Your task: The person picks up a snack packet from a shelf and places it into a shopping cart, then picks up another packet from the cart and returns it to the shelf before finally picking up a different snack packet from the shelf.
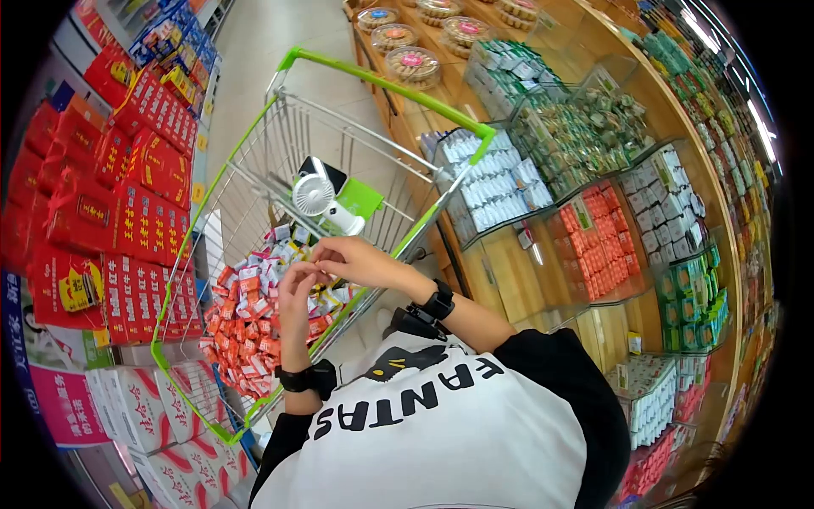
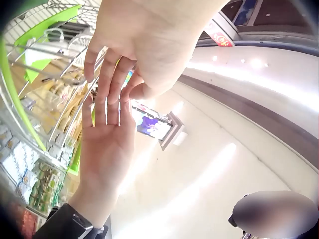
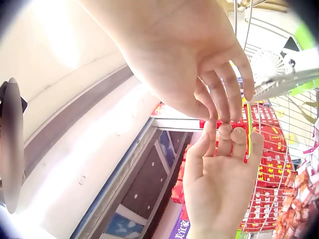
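Wrapped packets (image 1: 233, 343), mostly red-orange, some white: heaped inside the green-rimmed shopping cart (image 1: 485, 140), below both hands | left hand (image 1: 294, 297): fingers loosely bent, released, tips meeting the other's | right hand (image 1: 363, 260): fingers relaxed, released | white fan (image 1: 314, 195): just beyond, beside a green panel (image 1: 360, 200)

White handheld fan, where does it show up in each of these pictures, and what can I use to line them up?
Head: the white handheld fan is left of centre, slightly above the middle.
Left wrist: upper left, behind wire bars.
Right wrist: upper right, near the edge.
Shared landmark: the green-trimmed shopping cart, partly visible in all three.
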The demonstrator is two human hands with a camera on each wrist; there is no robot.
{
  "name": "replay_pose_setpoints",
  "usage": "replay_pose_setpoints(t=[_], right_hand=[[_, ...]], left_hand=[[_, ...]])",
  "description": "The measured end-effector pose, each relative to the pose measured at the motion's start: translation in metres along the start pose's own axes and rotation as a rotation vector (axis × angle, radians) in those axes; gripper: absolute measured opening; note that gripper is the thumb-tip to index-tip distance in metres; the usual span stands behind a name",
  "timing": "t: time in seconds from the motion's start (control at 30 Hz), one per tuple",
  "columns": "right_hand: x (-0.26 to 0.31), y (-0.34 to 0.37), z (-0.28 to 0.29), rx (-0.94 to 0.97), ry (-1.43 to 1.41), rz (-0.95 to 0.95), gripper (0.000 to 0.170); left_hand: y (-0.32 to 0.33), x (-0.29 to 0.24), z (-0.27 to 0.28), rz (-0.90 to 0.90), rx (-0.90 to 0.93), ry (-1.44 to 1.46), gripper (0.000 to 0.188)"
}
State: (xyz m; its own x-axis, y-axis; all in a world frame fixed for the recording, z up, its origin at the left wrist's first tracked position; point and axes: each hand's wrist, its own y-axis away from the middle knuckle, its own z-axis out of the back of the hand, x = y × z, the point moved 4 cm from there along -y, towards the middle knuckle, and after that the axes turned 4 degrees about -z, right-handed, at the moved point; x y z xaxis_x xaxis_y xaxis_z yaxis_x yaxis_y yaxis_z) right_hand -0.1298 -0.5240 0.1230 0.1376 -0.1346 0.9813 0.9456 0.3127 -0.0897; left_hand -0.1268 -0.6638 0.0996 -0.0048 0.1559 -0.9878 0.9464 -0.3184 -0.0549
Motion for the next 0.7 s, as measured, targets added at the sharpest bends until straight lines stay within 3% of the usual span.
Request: replay_pose_setpoints(t=[0.13,0.2,0.23,0.37,0.7], right_hand=[[-0.005,0.032,0.04,-0.073,-0.093,-0.054,0.011],[-0.003,0.053,0.06,-0.207,-0.11,-0.109,0.012],[-0.014,0.057,0.066,-0.246,-0.13,-0.016,0.012],[-0.005,0.097,0.097,-0.312,-0.122,-0.093,0.012],[-0.034,0.188,0.151,-0.561,-0.151,-0.077,0.012]], left_hand=[[-0.011,0.011,-0.047,0.002,0.082,0.032,0.013],[-0.013,0.007,-0.075,0.033,0.117,0.069,0.013],[-0.013,0.002,-0.088,0.054,0.143,0.012,0.013],[-0.019,0.016,-0.128,0.034,0.253,0.076,0.014],[-0.01,0.031,-0.23,0.097,0.495,0.056,0.014]])
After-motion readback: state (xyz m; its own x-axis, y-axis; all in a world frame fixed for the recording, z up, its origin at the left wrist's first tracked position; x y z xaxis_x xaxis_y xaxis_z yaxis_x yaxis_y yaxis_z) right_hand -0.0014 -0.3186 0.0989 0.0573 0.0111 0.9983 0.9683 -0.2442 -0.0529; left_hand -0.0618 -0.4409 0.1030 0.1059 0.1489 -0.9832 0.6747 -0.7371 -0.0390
